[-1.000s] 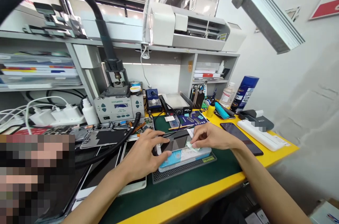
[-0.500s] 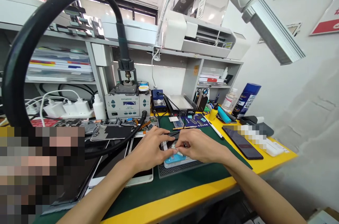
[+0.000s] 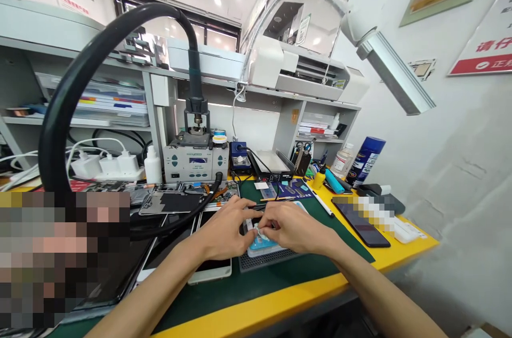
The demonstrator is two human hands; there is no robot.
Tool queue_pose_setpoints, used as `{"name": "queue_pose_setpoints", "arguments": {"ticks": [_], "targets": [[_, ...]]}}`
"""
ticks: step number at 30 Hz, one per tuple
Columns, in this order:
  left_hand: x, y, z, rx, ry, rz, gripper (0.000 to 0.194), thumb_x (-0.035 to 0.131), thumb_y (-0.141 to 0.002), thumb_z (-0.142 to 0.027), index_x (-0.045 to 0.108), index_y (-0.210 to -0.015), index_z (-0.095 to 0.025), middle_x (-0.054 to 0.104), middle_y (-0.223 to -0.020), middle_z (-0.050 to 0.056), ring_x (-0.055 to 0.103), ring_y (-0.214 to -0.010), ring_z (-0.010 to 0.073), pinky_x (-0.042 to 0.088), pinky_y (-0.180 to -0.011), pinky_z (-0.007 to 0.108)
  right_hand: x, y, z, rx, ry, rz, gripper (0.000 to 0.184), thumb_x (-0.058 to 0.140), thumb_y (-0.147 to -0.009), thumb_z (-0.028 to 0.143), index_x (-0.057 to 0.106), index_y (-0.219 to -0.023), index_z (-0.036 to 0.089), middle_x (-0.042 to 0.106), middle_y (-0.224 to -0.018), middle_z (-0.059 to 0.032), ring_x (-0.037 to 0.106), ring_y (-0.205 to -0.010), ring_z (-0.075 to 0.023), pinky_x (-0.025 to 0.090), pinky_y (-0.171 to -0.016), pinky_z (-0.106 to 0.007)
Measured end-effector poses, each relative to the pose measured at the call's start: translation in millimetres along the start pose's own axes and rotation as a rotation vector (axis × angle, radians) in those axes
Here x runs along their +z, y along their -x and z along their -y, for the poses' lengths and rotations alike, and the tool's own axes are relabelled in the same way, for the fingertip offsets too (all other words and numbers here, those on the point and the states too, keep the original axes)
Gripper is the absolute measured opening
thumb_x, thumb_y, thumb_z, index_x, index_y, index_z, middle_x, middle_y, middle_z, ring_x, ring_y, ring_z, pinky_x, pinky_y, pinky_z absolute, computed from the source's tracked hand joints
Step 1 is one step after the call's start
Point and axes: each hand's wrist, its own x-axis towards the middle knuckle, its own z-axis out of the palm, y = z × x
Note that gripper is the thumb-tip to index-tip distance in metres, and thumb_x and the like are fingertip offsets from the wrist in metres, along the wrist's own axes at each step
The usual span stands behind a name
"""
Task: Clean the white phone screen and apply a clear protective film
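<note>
A flat blue case with a clear, pale edge [image 3: 261, 246] lies on a dark perforated mat [image 3: 262, 262]. My left hand [image 3: 226, 226] curves around its left side, the thumb on the near part and the fingers bent over the far part. From the right comes my right hand [image 3: 290, 226], closed in a pinch. At its fingertips, close to my left thumb, shows a small whitish, see-through piece [image 3: 258, 230] over the blue surface. My fingers hide much of the case, and the piece is too small to name.
Tablets or phones [image 3: 212, 268] lie left of the mat. A hot-air rework station [image 3: 196, 162] with a thick black hose [image 3: 60, 103] stands behind. A black phone [image 3: 362, 223] and a blue spray can [image 3: 366, 159] are to the right. The bench has a yellow edge [image 3: 256, 311].
The camera view has tilted up slightly and shifted. Both hands stay at the blue case; the fingertips have moved a little over it, with the whitish piece still between them.
</note>
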Motion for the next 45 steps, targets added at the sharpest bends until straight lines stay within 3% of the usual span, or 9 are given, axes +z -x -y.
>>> {"name": "queue_pose_setpoints", "arguments": {"ticks": [7, 18, 24, 28, 32, 45], "targets": [[-1.9, -0.5, 1.1, -0.02, 0.009, 0.021, 0.048, 0.051, -0.09, -0.042, 0.059, -0.135, -0.029, 0.051, -0.143, 0.01, 0.043, -0.128, 0.0374, 0.04, -0.103, 0.056, 7.5, 13.0, -8.3, -0.025, 0.042, -0.08, 0.017, 0.054, -0.093, 0.019, 0.07, -0.087, 0.019, 0.068, -0.088, -0.0043, 0.059, -0.081, -0.017, 0.036, -0.067, -0.026], [-2.8, 0.1, 3.2, -0.034, 0.023, 0.035, 0.051, 0.05, -0.09, -0.047, 0.058, -0.137, -0.03, 0.049, -0.146, 0.01, 0.037, -0.134, 0.0419, 0.035, -0.106, 0.061, 1.0, 58.6, -46.2, 0.198, -0.067, -0.14, 0.019, 0.055, -0.094, 0.024, 0.074, -0.095, 0.02, 0.067, -0.091, -0.0051, 0.061, -0.077, -0.0161, 0.041, -0.067, -0.026], [-6.8, 0.4, -1.3, -0.059, 0.021, 0.058, 0.051, 0.049, -0.091, -0.049, 0.056, -0.138, -0.031, 0.048, -0.147, 0.009, 0.035, -0.136, 0.0411, 0.032, -0.108, 0.063, -0.3, 72.3, -64.6, 0.31, -0.186, -0.185, 0.02, 0.057, -0.094, 0.033, 0.073, -0.09, 0.022, 0.067, -0.09, -0.0035, 0.061, -0.078, -0.016, 0.042, -0.069, -0.027], [-8.1, 0.4, -1.9, -0.065, 0.029, 0.075, 0.051, 0.047, -0.091, -0.051, 0.056, -0.138, -0.032, 0.047, -0.148, 0.009, 0.035, -0.137, 0.0411, 0.032, -0.108, 0.064, -0.6, 72.7, -62.7, 0.376, -0.273, -0.189, 0.023, 0.055, -0.094, 0.037, 0.069, -0.089, 0.02, 0.068, -0.092, -0.0041, 0.057, -0.071, -0.0153, 0.038, -0.059, -0.027], [-8.1, 0.2, -1.3, -0.055, 0.035, 0.077, 0.052, 0.047, -0.092, -0.051, 0.055, -0.139, -0.032, 0.046, -0.148, 0.009, 0.035, -0.137, 0.041, 0.032, -0.108, 0.064, 0.4, 67.1, -61.7, 0.461, -0.349, -0.202, 0.026, 0.054, -0.092, 0.039, 0.064, -0.083, 0.017, 0.065, -0.077, -0.0027, 0.049, -0.057, -0.0131, 0.033, -0.052, -0.026], [-3.7, -0.8, 3.9, -0.048, 0.022, 0.051, 0.051, 0.046, -0.092, -0.052, 0.057, -0.137, -0.031, 0.046, -0.148, 0.009, 0.038, -0.135, 0.04, 0.036, -0.106, 0.06, 3.7, 30.7, -84.8, 0.525, -0.228, -0.251, 0.02, 0.055, -0.084, 0.03, 0.065, -0.076, 0.014, 0.063, -0.067, -0.003, 0.052, -0.059, -0.0149, 0.034, -0.054, -0.025]]}}
